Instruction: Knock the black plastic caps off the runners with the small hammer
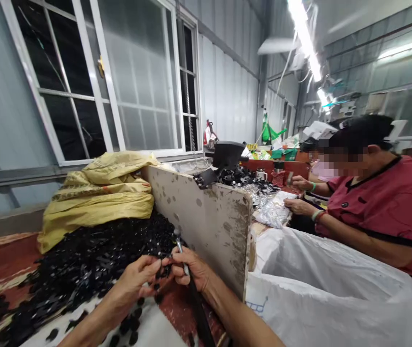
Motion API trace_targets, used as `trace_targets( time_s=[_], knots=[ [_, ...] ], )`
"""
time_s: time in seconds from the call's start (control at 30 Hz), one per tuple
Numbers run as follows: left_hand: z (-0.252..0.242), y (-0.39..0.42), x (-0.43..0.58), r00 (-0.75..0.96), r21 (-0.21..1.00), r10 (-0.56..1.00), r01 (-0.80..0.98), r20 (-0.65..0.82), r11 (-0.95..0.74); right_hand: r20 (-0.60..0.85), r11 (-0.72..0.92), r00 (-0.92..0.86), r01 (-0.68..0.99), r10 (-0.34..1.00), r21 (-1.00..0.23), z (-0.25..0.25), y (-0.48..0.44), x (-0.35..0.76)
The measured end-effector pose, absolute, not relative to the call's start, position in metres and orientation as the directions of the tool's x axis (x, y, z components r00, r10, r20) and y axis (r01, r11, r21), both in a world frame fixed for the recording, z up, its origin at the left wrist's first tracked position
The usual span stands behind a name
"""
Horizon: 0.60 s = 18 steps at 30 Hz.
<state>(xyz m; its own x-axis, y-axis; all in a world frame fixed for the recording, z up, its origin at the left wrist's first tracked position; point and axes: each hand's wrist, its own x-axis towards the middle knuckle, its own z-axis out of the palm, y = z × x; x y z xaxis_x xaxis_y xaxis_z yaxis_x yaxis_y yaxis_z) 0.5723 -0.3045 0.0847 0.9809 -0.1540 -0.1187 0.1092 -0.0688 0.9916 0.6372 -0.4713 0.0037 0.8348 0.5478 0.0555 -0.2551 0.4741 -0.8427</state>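
Note:
My left hand (139,279) is closed in a pinch on a small black piece (165,264), partly hidden by the fingertips. Close beside it, my right hand (193,270) wraps round a tool (199,308) with a shiny metal shaft and a long black handle. Its metal end points up and away from me. The fingertips of both hands come together at the black piece. Behind and left of them spreads a large heap of small black parts (93,255). Loose black pieces also lie on a white sheet (151,327) under my hands.
A worn upright board (206,207) stands just right of my hands. Beyond it is a large white sack (321,299). A yellow sack (100,193) lies behind the heap. At right, a co-worker in a red top (382,207) handles a clear plastic bag (276,209).

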Motion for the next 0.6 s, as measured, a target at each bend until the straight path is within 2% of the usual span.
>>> trace_targets(
  time_s=[0.2,0.33,0.5,0.6],
  knots=[
    [0.084,-0.300,0.574,0.982,0.992,-0.179,0.032,-0.054,-0.123,0.108,0.504,0.738,-0.337,0.666,-0.795,-0.014,-0.477,0.638],
    [0.077,-0.278,0.574,0.976,0.986,-0.200,0.058,-0.090,-0.157,0.138,0.498,0.662,-0.392,0.737,-0.774,-0.023,-0.481,0.643],
    [0.072,-0.276,0.576,0.958,0.988,-0.258,0.098,-0.126,-0.119,0.140,0.480,0.637,-0.399,0.758,-0.781,-0.022,-0.480,0.638],
    [0.073,-0.283,0.581,0.964,0.985,-0.227,0.113,-0.141,-0.129,0.130,0.476,0.651,-0.388,0.747,-0.789,-0.019,-0.479,0.635]
  ],
)
